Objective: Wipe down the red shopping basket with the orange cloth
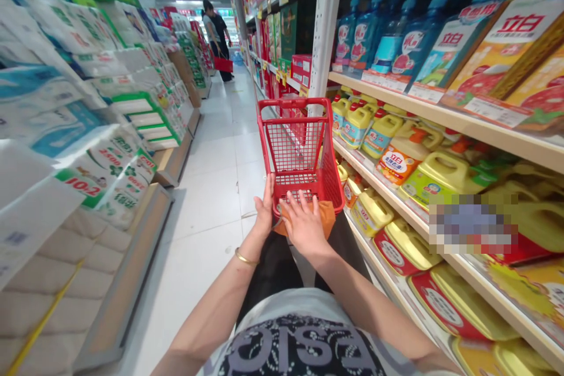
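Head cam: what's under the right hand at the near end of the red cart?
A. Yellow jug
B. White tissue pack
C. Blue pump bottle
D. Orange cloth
D. The orange cloth bunches out from under the right hand at the near end of the red wire shopping cart.

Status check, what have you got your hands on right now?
Left hand against the rear rim of the red shopping cart. Right hand spread on orange cloth at that rim. Two people far down the aisle ahead.
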The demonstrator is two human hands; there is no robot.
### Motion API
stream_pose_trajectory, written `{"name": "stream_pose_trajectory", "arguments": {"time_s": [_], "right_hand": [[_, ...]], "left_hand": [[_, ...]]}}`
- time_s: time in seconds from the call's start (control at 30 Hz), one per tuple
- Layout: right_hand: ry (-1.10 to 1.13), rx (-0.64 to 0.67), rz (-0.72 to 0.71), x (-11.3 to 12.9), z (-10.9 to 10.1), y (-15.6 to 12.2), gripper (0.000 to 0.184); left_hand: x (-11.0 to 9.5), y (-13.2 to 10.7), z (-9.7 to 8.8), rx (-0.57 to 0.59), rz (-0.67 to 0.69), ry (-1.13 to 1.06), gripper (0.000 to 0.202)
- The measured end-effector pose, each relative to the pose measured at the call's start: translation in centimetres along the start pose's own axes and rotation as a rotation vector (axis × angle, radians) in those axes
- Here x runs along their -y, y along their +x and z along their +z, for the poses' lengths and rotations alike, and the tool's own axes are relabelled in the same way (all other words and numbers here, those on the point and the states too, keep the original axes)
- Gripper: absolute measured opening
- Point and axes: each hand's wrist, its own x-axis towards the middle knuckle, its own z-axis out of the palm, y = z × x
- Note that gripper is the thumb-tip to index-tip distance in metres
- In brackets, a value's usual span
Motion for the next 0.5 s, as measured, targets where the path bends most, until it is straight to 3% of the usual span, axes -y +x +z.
{"name": "stream_pose_trajectory", "arguments": {"time_s": [0.1, 0.27, 0.37, 0.5], "right_hand": [[-0.012, 0.043, -0.015, 1.2, 0.2, 1.5, 0.058], [-0.015, 0.1, 0.045, 3.2, 1.3, 6.4, 0.079], [0.073, 0.205, 0.202, 4.0, 1.6, 11.8, 0.086], [0.222, 0.334, 0.488, 3.9, 0.9, 18.3, 0.088]], "left_hand": [[0.0, -0.5, -0.3, -0.061, -0.056, -0.203, 0.104], [0.5, -0.9, -2.1, -0.223, 0.022, -0.037, 0.1], [0.3, -1.1, -3.4, -0.29, 0.095, 0.075, 0.101], [-1.1, -2.0, -4.7, -0.276, 0.167, 0.175, 0.094]]}}
